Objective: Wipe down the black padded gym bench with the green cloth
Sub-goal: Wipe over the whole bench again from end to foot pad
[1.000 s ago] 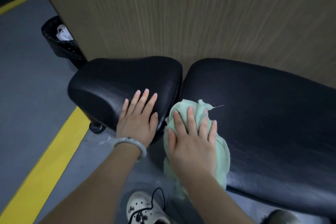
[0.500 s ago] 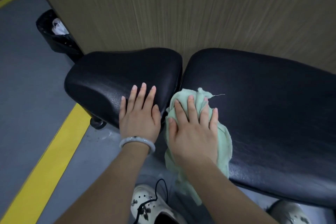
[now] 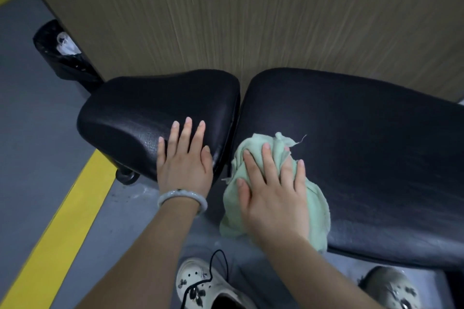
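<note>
A: Start with the fingers. What do they do?

B: The right hand point(image 3: 273, 198) lies flat on the green cloth point(image 3: 313, 211), fingers point(image 3: 267, 158) spread and nearly straight. It presses the cloth down; it does not pinch it. The left hand point(image 3: 184, 168) is also flat and holds nothing, its fingers point(image 3: 187, 130) straight on the small pad point(image 3: 140, 108), as a support.

A: And where is the cloth?

B: It is bunched on the near left corner of the long pad point(image 3: 364, 145) of the bench, just beside the gap between both pads. One part hangs over the near edge.

A: What changed in the last second?

B: Very little. The cloth was at this same corner one second ago, under the same flat hand. Against the pad it moved almost nothing. The left hand also stayed on the small pad.

A: So what does this mean for the work?

B: I think the wiping is at the corner for now. A faint wet shine shows on the long pad near the cloth; the far part looks dull, so most of the bench probably waits. A bin point(image 3: 62, 57) stands by the wall point(image 3: 251, 20), a yellow line point(image 3: 62, 208) crosses the floor, and shoes point(image 3: 200, 286) show below.
</note>
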